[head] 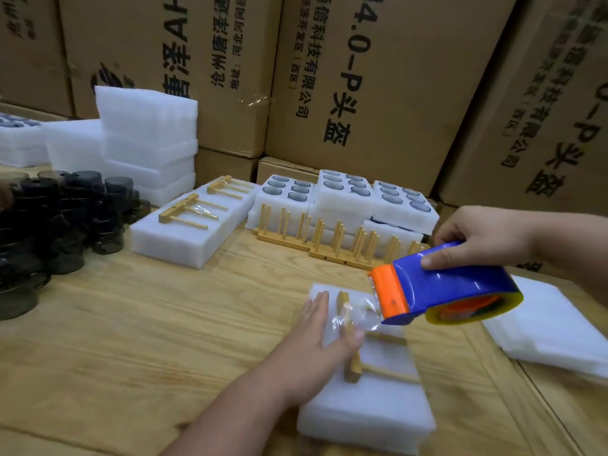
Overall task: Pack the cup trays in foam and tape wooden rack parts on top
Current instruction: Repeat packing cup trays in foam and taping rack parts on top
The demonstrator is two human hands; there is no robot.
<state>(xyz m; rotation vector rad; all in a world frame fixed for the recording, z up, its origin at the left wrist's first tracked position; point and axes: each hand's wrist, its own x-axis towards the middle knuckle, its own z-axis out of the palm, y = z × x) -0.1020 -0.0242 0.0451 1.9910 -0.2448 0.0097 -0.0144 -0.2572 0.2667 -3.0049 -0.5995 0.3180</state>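
Note:
A white foam pack [371,409] lies on the wooden table in front of me. A wooden rack part [353,366] with thin pegs rests on top of it. My left hand [317,350] presses flat on the foam and the rack part, fingers spread. My right hand [487,235] grips a blue and orange tape dispenser [441,287] just above the pack's far end. Clear tape [357,315] stretches from the dispenser's orange mouth down over the rack part.
Another foam pack [197,225] with rack parts taped on top sits at mid-left. Foam trays holding cups [345,195] and wooden racks [332,241] stand behind. Dark cups [59,218] crowd the left. Foam sheets [552,324] lie right; stacked foam [148,136] and cardboard boxes [378,77] line the back.

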